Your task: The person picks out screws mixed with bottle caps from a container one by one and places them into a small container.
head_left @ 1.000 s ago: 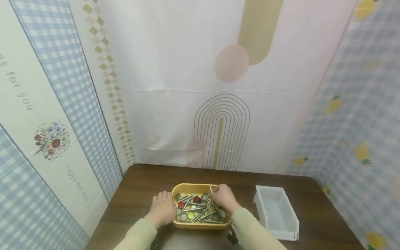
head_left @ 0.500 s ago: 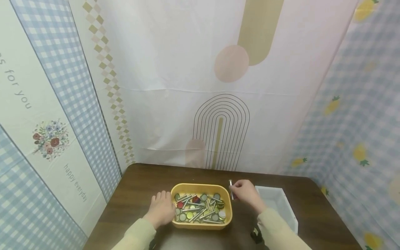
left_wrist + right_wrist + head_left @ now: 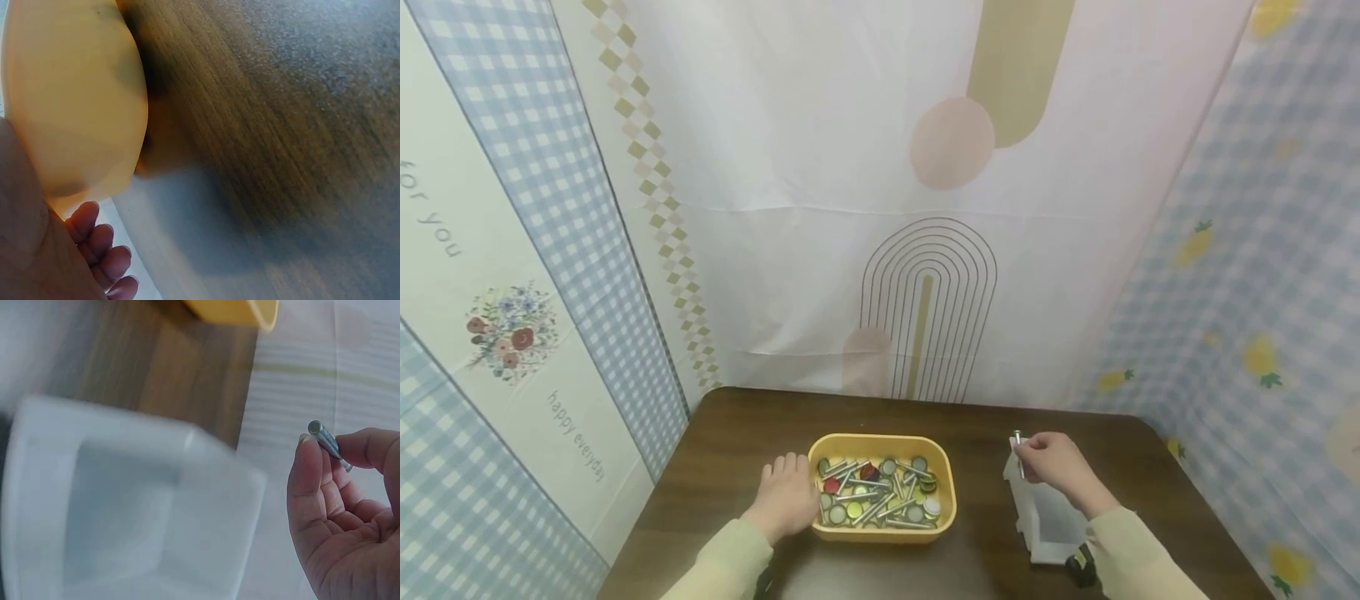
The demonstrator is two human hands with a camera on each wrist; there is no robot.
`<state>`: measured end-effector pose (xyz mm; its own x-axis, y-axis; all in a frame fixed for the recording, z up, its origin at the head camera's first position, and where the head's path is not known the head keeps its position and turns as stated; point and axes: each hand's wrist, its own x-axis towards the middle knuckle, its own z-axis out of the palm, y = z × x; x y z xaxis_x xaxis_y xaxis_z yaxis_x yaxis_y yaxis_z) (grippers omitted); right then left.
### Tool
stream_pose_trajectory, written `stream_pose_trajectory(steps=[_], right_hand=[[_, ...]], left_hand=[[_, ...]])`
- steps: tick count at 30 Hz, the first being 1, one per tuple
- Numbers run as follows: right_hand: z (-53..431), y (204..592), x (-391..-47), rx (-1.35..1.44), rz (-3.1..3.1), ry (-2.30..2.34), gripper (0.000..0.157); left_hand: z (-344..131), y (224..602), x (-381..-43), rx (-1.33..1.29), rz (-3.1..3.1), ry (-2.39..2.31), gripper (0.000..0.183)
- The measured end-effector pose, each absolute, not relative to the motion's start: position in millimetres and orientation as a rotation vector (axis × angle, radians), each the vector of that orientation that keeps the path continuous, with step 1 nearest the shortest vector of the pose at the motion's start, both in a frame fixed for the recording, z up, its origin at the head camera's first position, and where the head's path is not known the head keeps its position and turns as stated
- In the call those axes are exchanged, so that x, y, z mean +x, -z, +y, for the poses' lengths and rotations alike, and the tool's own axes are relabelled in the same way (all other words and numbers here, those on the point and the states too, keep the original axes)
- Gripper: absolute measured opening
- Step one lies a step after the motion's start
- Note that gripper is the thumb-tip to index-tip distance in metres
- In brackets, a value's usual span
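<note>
My right hand (image 3: 1060, 467) pinches a metal bolt (image 3: 326, 440) between thumb and fingertips. In the head view the bolt stands nearly upright, its head on top, over the far end of a white plastic bin (image 3: 1024, 508). That bin's hollow shows beside the hand in the right wrist view. My left hand (image 3: 786, 497) rests at the left side of a yellow tub (image 3: 883, 536), its fingers loosely extended by the rim. Inside the tub lie mixed bolts (image 3: 872, 504) and round caps (image 3: 837, 513), some green, some red (image 3: 831, 484).
A dark wooden table (image 3: 760, 412) carries both containers, with a strip of bare wood (image 3: 981, 500) between them. Behind it hangs a white patterned cloth (image 3: 775, 275). Checked cloths (image 3: 1255, 275) hang at the sides.
My right hand has lifted the bolt out of the yellow tub and carried it right, over to the white bin. The left hand has stayed by the tub.
</note>
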<state>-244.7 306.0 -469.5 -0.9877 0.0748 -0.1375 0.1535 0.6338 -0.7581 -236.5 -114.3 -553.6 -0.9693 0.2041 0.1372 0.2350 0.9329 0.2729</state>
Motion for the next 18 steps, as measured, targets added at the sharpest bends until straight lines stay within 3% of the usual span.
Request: stream_pose_trajectory(steps=[12,18], right_hand=[[336.2,499.1,-239.0,0.258,2.8,1.084,0.036],[339.9,517.6,-233.4,0.262,2.857,1.007,0.031]], left_hand=[[-116.4,549.2,-236.5,-0.338,-3.014,0.441,0.026],[-115.9,554.4,-238.9,-0.339,-3.013,0.454,0.026]])
